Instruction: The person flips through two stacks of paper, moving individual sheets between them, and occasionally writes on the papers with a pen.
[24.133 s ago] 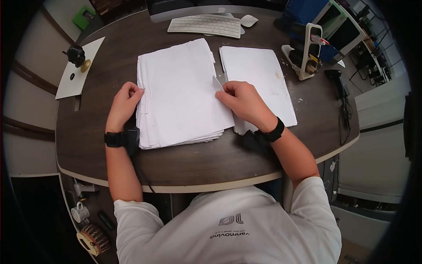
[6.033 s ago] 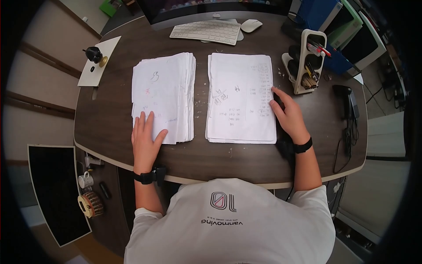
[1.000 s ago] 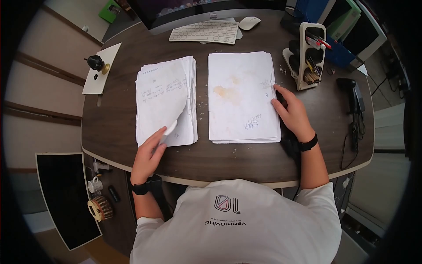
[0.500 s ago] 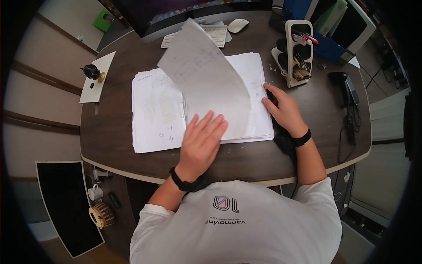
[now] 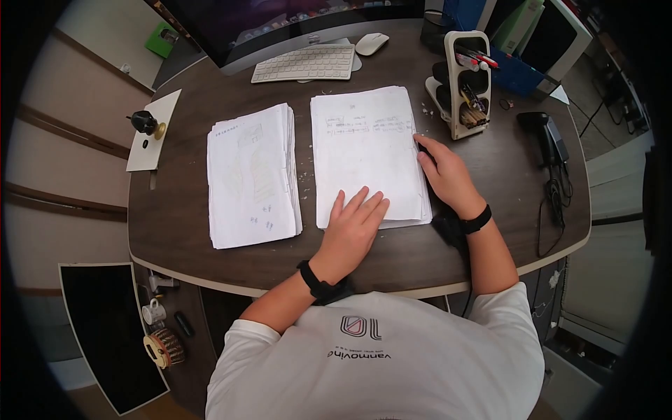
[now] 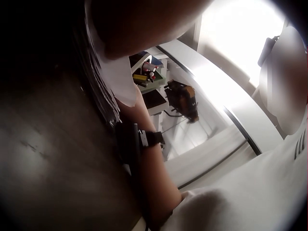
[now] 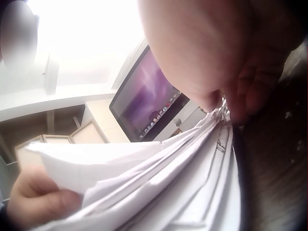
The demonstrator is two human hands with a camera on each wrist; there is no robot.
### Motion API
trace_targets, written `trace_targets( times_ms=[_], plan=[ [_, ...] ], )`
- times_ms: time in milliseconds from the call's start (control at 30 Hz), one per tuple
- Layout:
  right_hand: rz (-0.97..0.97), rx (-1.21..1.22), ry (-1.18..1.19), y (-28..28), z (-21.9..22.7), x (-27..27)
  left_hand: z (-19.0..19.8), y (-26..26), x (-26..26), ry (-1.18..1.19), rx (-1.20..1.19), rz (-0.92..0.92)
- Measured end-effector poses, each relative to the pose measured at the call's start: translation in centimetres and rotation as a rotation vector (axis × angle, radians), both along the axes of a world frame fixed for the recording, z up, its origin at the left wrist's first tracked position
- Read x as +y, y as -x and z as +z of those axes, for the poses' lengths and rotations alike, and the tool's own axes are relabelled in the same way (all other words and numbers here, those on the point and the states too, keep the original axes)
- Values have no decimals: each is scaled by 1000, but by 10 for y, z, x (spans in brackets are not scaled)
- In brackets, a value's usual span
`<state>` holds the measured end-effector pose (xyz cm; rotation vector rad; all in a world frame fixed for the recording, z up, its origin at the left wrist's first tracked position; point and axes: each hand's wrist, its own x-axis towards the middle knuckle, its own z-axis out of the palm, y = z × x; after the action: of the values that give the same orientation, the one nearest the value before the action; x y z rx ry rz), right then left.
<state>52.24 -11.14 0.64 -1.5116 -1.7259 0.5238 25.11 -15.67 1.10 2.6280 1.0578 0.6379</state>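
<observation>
Two stacks of white paper lie side by side on the dark desk. My left hand (image 5: 350,234) rests on the near part of the right stack (image 5: 357,161), its fingers straight and spread over a sheet with handwriting near the top. At that stack's right edge my right hand (image 5: 451,175) grips the side, thumb on top; the right wrist view shows the paper edges (image 7: 178,178) bunching between thumb and fingers. In that view the left hand (image 7: 43,202) shows beside a raised sheet (image 7: 110,159). The left stack (image 5: 248,175), topped by a faintly drawn page, lies untouched.
A keyboard (image 5: 304,64), a mouse (image 5: 372,44) and a monitor (image 5: 294,28) are at the back. To the right stand a pen holder (image 5: 467,84) and a black corded device (image 5: 549,147). A pale board (image 5: 155,133) lies at the left, and the desk's edge runs close before the body.
A sheet has been turned from the left stack onto the right one, and my left hand moved rightward with it. My right hand stayed at the right stack's edge. Camera framing shifted slightly.
</observation>
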Motion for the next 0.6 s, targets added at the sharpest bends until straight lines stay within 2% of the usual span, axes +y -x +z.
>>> trace_targets(
  times_ms=[600],
  plan=[
    [9, 14, 52, -1, -1, 0, -2, -3, -8, 2, 5, 67]
  ],
)
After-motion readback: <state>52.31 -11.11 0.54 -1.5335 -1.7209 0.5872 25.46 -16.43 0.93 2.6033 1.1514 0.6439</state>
